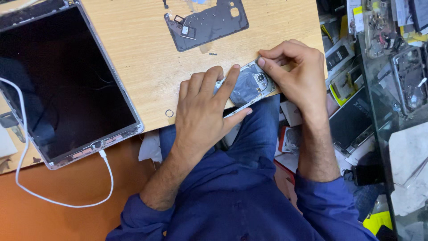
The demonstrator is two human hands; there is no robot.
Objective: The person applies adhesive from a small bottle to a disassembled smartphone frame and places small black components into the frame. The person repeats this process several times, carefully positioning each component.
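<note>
The left hand [203,105] is pinning the opened phone [248,87] at the counter [138,49] edge while the right hand [294,71] is pinching its corner, risking a slip off.

An opened phone [249,85] lies at the table's [142,58] near edge, under both hands. A tablet [62,80] lies left; a back cover [207,24] lies behind.

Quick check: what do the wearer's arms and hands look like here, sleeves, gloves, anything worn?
Both hands are bare: no gloves, and no rings or watch visible on the left hand or the right hand. Both forearms are uncovered, with blue sleeves pushed up toward the elbows, the cloth bunched and creased. The sleeves are plain, with no markings visible.
</note>
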